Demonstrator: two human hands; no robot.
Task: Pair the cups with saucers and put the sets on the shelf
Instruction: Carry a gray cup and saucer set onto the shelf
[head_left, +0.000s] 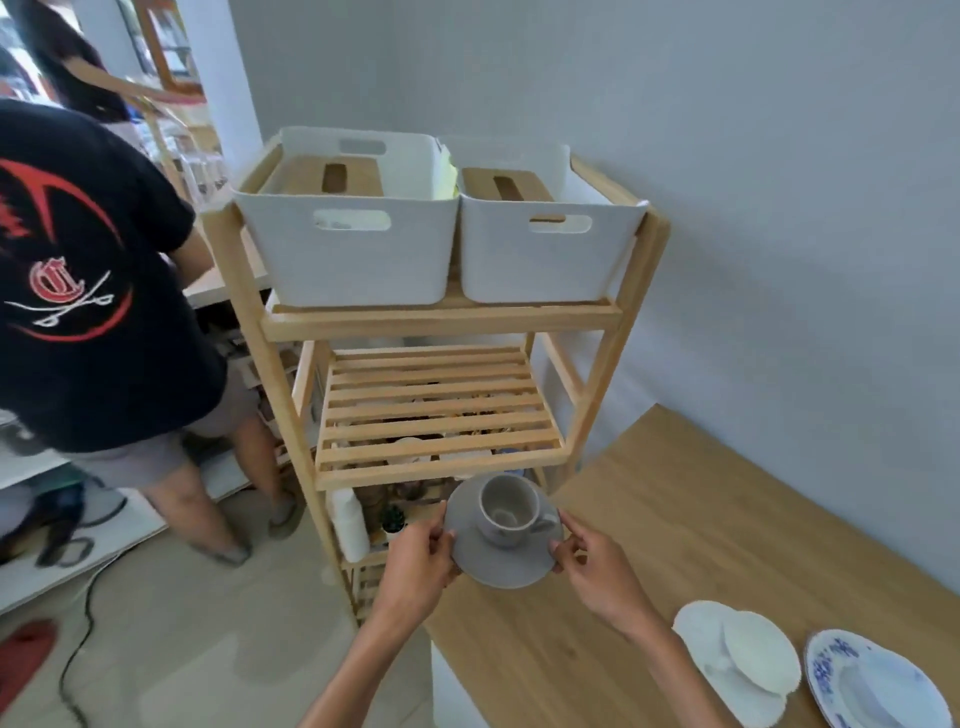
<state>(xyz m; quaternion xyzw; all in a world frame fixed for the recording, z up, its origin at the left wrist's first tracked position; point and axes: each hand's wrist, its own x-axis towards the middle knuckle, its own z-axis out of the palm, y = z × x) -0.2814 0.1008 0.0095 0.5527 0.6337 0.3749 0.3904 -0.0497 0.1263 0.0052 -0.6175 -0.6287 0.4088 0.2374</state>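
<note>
With our left hand (423, 558) and right hand (589, 564) pinching opposite rims of the grey saucer (501, 564) carrying the grey cup (506, 512), just below the wooden shelf's (441, 410) slatted middle tier, we keep it level while sliding it on.
</note>
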